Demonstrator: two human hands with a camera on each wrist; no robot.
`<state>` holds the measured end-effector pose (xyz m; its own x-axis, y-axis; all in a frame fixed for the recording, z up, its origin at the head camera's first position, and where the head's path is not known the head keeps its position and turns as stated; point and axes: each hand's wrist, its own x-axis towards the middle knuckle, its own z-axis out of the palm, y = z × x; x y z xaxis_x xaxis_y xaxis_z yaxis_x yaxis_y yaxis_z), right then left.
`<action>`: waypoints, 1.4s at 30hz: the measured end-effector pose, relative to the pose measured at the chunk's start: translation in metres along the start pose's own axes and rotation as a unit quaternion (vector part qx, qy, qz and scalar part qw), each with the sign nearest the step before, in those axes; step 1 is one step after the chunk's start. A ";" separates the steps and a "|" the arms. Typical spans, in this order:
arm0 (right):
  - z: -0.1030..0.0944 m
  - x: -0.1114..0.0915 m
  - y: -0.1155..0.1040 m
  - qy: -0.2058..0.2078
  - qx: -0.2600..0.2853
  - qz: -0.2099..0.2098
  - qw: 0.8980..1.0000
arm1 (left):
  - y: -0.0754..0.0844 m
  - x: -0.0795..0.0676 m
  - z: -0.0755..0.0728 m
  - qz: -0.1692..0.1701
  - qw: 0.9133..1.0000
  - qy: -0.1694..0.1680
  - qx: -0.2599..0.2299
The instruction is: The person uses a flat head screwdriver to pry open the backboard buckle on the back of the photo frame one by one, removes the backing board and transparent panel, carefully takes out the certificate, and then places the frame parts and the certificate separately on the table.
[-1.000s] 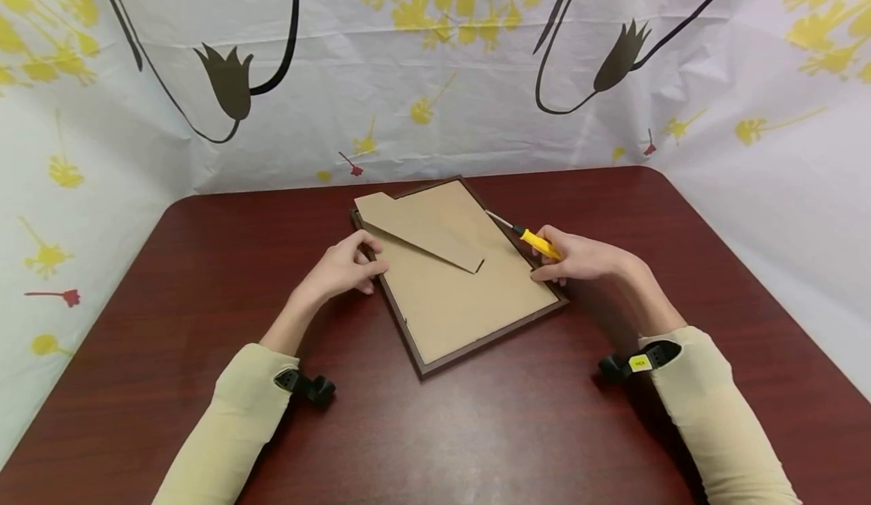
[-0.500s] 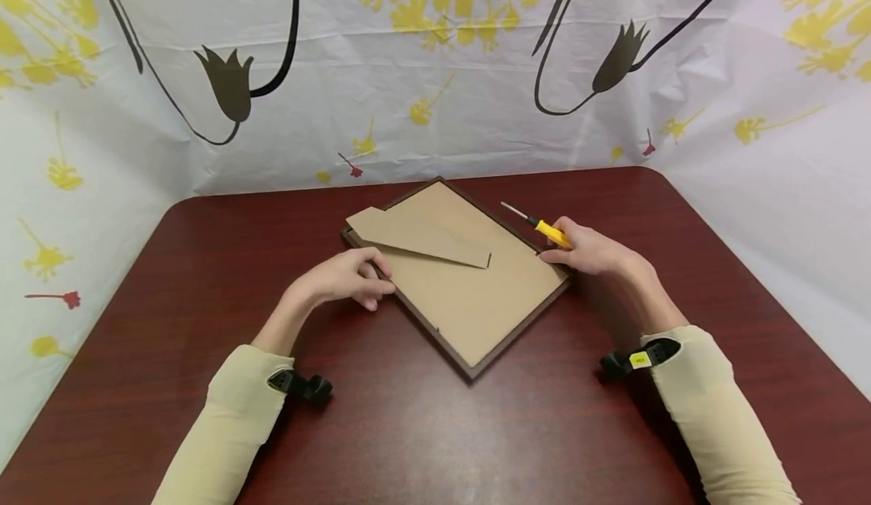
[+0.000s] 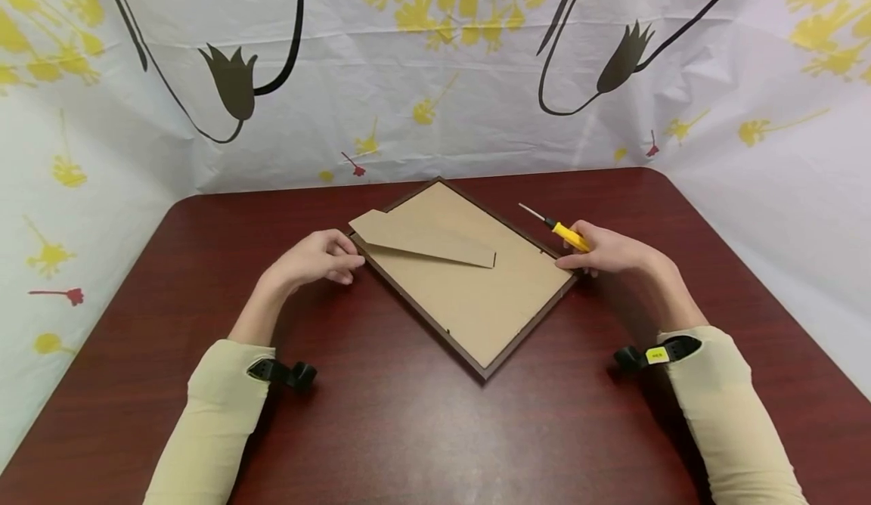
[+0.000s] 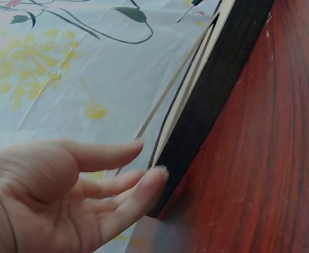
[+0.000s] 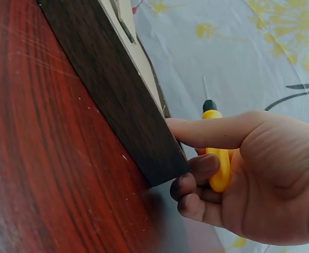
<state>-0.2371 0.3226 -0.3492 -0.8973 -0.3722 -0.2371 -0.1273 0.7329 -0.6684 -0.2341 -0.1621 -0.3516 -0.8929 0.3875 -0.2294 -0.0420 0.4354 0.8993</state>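
Picture frame [image 3: 435, 324], back side up, lies turned cornerwise on a reddish-brown wood-grain table [image 3: 435, 444]. Its narrow rim is dark brown, close to black along the outer side in the wrist views, with faint grain. Inside the rim sits a plain tan backing board [image 3: 469, 305], with small dark tabs showing along its edges. Over the board slants a tan easel leg [image 3: 422, 237] — broad toward the frame's left corner, narrower toward its middle, with a dark strip at the narrow end and a shadow beneath its near edge.

At the frame's left corner is the left hand [image 3: 316, 255], its fingers loosely bent and thumb apart from them. The fingertips are right by the rim; whether they touch it I cannot tell.

At the frame's right corner, the right hand [image 3: 605, 248] grips a yellow-handled screwdriver [image 3: 570, 237] in its curled fingers, while the thumb rests on the rim. The screwdriver has a black collar and thin metal shaft — its tip points away, just beyond the frame's far right edge.

Nearer than the frame, to either side, are pale yellow sleeves [image 3: 218, 399] with black wrist straps [image 3: 674, 349]. Behind the frame hangs a white floral sheet [image 3: 476, 127].
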 end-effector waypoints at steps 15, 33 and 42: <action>-0.007 -0.008 0.003 -0.065 0.019 0.017 0.998 | -0.001 0.006 0.007 0.064 0.987 0.144 0.031; 0.005 0.006 0.000 0.096 -0.024 0.023 0.995 | -0.008 -0.009 -0.024 0.038 0.998 0.022 0.039; -0.001 -0.002 0.003 -0.004 0.061 -0.011 0.998 | -0.010 -0.001 -0.010 0.039 0.994 0.049 0.093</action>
<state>-0.2355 0.3258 -0.3499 -0.8912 -0.3930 -0.2266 -0.0951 0.6502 -0.7538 -0.2376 -0.1753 -0.3566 -0.9300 0.3488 -0.1160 0.1042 0.5528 0.8268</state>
